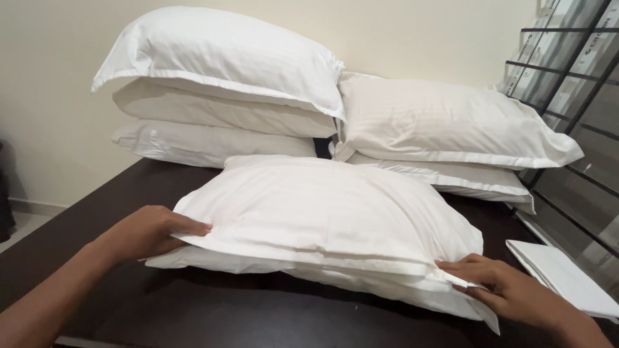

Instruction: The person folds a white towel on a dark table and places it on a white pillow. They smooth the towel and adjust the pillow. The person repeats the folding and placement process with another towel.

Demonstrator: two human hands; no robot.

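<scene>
2 outstretched hands, left hand [149,231] and right hand [501,283], each grip clamped on pillow [322,219] edge.

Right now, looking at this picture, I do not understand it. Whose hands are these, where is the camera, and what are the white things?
There is no machine here. A person wears a camera on the head, so you look down at their own hands. The left hand and right hand grip the near edge of a white pillow lying on a dark surface. Behind it, against the wall, stand a stack of three pillows and a stack of two. A folded white cloth lies at the right, beside a window grille.
</scene>
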